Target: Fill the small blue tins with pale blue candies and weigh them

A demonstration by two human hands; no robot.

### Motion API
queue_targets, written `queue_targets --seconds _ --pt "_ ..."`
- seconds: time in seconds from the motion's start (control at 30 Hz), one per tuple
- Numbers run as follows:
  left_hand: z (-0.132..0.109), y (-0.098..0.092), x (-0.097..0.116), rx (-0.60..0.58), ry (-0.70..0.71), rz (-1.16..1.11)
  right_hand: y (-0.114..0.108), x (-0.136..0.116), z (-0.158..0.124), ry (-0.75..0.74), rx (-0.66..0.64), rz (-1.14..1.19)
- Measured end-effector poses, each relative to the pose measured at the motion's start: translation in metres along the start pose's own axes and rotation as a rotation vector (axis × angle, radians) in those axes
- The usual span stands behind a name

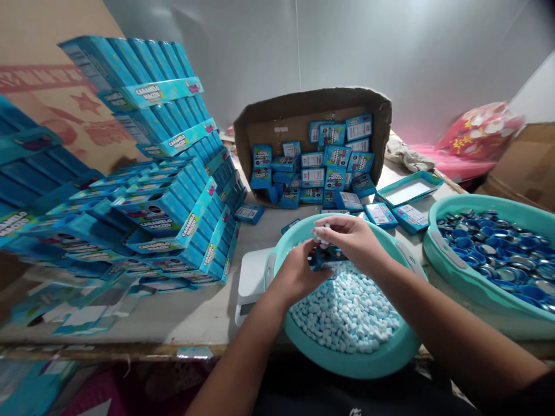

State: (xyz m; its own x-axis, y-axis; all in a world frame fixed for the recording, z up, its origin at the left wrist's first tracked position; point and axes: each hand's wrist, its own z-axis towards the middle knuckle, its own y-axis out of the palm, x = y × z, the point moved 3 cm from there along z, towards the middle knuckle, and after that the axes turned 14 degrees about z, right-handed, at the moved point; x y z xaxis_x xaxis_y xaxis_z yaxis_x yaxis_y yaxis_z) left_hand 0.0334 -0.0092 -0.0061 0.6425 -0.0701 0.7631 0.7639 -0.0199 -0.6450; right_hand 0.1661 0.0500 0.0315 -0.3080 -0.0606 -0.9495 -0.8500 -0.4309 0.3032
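Fingers closed, my left hand (298, 274) grips a small dark-blue container (326, 255), mostly hidden by both hands. Just above it, my right hand (358, 238) is pinched around a few pale candies (321, 232) at its fingertips. Both hands are over a turquoise basin (333, 368) that holds a heap of small white and light-blue candies (351, 315). Under the basin's left side, a white scale (252, 277) shows in part.
Stacked blue candy display boxes (173, 214) rise at the left. Behind the basin, a tipped cardboard box (312, 104) spills small blue cartons (336, 156). A second turquoise basin (446, 254) on the right holds blue and silver round tins (498, 248). An open tray (410, 189) lies behind.
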Motion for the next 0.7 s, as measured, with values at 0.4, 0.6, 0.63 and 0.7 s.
queue_targets --seconds 0.4,0.6,0.63,0.7 --pt "-0.0024 -0.0012 0.0039 -0.005 0.105 -0.018 0.0067 0.0082 0.0007 0.118 0.076 0.294" --pt "-0.0021 -0.0010 0.0036 0.014 0.162 0.012 0.0089 0.0063 0.0017 0.131 0.098 0.418" --pt "-0.0022 -0.0006 0.0029 0.016 0.173 0.009 0.0090 0.0060 0.0017 0.128 0.103 0.430" --pt "-0.0022 0.0008 0.0009 0.017 0.183 0.006 0.0093 0.0055 0.0015 0.124 0.104 0.450"
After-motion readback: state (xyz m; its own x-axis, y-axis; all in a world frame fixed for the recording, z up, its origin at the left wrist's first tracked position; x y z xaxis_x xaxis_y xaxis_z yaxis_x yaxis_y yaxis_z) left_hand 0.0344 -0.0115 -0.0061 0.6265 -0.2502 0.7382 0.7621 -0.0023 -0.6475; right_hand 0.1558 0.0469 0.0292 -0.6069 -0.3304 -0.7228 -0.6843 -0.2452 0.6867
